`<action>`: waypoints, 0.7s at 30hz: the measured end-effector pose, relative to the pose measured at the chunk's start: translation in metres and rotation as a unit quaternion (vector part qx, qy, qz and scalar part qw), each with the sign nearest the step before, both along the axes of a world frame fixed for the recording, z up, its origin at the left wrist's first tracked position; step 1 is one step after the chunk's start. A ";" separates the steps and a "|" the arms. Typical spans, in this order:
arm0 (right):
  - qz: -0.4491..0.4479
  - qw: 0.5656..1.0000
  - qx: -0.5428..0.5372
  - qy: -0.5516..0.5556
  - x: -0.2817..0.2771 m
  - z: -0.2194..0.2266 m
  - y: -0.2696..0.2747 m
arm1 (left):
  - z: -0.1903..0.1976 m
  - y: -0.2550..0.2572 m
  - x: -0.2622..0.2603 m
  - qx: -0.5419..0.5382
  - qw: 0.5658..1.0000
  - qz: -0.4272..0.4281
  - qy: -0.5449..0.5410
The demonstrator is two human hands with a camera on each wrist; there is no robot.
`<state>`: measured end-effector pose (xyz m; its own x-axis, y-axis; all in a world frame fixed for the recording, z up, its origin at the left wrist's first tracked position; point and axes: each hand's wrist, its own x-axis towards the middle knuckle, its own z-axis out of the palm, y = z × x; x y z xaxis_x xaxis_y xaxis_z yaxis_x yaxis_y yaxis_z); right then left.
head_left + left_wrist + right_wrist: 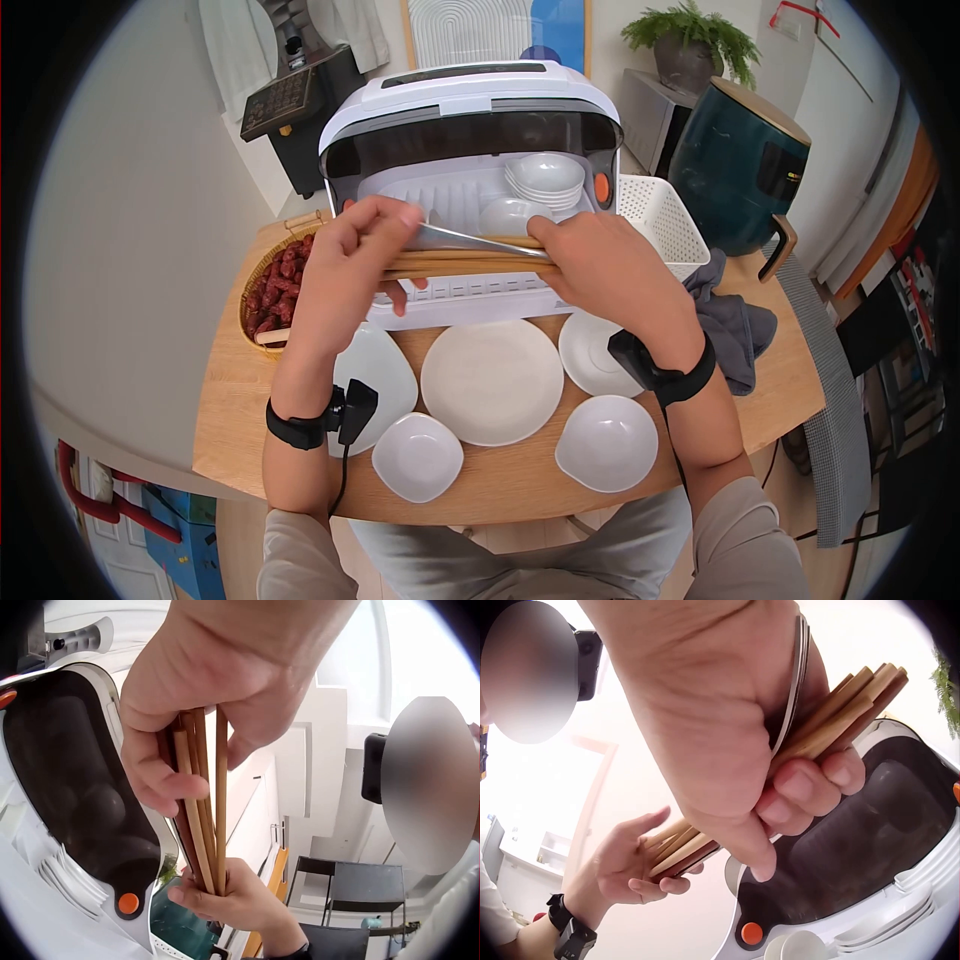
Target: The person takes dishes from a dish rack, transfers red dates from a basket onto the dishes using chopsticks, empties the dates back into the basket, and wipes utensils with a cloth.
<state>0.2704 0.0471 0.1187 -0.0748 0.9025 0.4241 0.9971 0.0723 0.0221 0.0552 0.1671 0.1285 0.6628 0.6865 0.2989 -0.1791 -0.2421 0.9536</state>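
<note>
Both hands hold a bundle of wooden chopsticks [460,264] level in front of a white dish box. My right hand [615,262] grips one end, fingers wrapped round it, along with slim metal utensils [798,675] whose ends show beside its palm. One shiny metal handle [480,242] slants above the chopsticks towards the left fingertips in the head view; the utensils' kind is hidden. Round the other end, my left hand [345,265] has its fingers loosely curled, thumb apart. In the left wrist view the chopsticks [196,817] run from the left palm to the right hand.
The dish box [345,125] has a dark lid and holds stacked white bowls [545,178]. Before it lie a large plate [490,382], smaller dishes and bowls [606,443]. A basket of red dates [275,290] stands left; a white basket [665,225], grey cloth [735,325] and green air fryer [735,165] right.
</note>
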 end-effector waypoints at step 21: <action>-0.061 0.998 -0.012 -0.003 0.010 0.013 -0.006 | 0.001 -0.019 0.006 0.121 0.990 0.069 0.022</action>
<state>0.2804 0.0409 0.1312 0.0336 0.9146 0.4029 0.9984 -0.0487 0.0273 0.0608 0.1478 0.1300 0.5829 0.6836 0.4392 -0.0886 -0.4838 0.8707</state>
